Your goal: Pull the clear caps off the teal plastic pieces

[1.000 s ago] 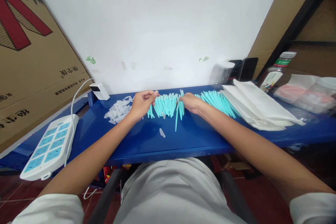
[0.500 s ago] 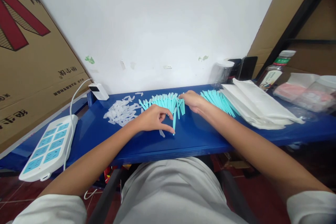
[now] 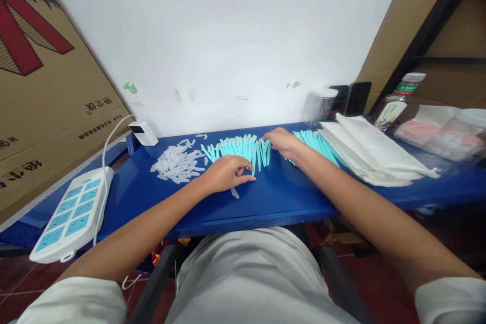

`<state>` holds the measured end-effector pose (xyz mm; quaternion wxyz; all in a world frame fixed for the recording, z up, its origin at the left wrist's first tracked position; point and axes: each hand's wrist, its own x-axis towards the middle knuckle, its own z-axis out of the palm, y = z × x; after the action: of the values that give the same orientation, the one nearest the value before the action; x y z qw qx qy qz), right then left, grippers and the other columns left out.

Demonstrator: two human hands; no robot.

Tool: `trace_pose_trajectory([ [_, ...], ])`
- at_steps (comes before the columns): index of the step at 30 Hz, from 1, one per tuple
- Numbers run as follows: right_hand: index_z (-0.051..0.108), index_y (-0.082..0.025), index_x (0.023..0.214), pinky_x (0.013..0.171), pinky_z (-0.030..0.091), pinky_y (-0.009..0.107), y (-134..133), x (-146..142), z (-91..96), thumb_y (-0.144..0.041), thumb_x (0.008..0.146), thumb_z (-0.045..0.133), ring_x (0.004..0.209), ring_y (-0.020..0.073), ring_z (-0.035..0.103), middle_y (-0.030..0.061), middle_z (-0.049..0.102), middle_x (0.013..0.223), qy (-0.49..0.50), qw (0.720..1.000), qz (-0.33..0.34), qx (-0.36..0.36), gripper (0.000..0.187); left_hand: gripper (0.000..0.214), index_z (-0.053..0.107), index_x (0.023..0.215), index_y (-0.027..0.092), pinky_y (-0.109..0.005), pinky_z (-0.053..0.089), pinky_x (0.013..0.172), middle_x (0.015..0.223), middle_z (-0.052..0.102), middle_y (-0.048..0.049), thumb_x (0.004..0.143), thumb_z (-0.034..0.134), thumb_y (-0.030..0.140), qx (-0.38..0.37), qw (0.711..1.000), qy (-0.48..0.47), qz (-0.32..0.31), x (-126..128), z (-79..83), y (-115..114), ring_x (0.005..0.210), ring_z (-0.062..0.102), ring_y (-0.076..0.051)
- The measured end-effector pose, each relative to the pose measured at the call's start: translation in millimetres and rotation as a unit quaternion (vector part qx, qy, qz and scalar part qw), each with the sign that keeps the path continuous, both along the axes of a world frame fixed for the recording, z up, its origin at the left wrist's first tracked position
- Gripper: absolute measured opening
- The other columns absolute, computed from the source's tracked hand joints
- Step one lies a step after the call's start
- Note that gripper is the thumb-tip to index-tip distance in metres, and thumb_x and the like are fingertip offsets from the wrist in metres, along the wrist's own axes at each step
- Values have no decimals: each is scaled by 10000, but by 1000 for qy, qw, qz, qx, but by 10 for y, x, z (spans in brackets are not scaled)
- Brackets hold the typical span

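Observation:
A row of turquoise eyebrow razors (image 3: 239,147) with pale, clear-looking tips lies side by side on the blue table (image 3: 212,215). My left hand (image 3: 228,172) is at the row's near side, thumb and index finger apart around the lower end of one razor (image 3: 253,170), the thumb by its tip. At the row's right end is my right hand (image 3: 283,143), its fingers together beside the razors' far ends; whether it grips one is hidden. Left of the row is a heap of small clear plastic covers (image 3: 176,162). One loose cover (image 3: 235,193) lies below my left hand.
More turquoise razors (image 3: 319,146) lie right of my right hand, beside white packets (image 3: 379,149). Behind stand a clear jar (image 3: 321,106) and a bottle (image 3: 397,104). A power strip (image 3: 72,212) and a small white device (image 3: 143,133) are at the left.
The razor by my left thumb has slid away from me, up into the row. My right hand has shifted slightly right, and the row's right-end razors have shifted with it.

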<state>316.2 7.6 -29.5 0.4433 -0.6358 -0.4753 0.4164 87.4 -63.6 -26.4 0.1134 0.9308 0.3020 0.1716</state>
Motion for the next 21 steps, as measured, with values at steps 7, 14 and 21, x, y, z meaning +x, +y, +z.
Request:
trace_pose_trajectory([
  [7, 643, -126, 1078, 1000, 499, 427, 17, -10, -24, -184, 685, 739, 1254, 323, 582, 217, 630, 1345, -10, 1000, 20, -3, 409, 229, 743, 1028, 201, -285, 393, 633, 926, 714, -58, 996, 626, 395, 114, 992, 27, 48, 75, -141, 160, 783, 656, -196],
  [14, 615, -79, 1295, 957, 547, 403, -37, -58, -8, -229, 762, 724, 1304, 327, 578, 245, 589, 1435, -53, 997, 49, 1, 564, 327, 777, 1134, 240, -282, 441, 642, 1160, 715, -67, 1024, 575, 472, 149, 989, 18, 13, 112, -204, 200, 747, 670, -158],
  [21, 603, -99, 1396, 1024, 517, 421, 23, 39, -53, -212, 906, 604, 1296, 324, 605, 206, 617, 1443, -191, 977, 78, 47, 503, 347, 790, 1174, 259, -267, 468, 617, 1243, 714, -54, 1057, 508, 426, 159, 987, 23, -28, 138, -213, 163, 666, 647, -110],
])
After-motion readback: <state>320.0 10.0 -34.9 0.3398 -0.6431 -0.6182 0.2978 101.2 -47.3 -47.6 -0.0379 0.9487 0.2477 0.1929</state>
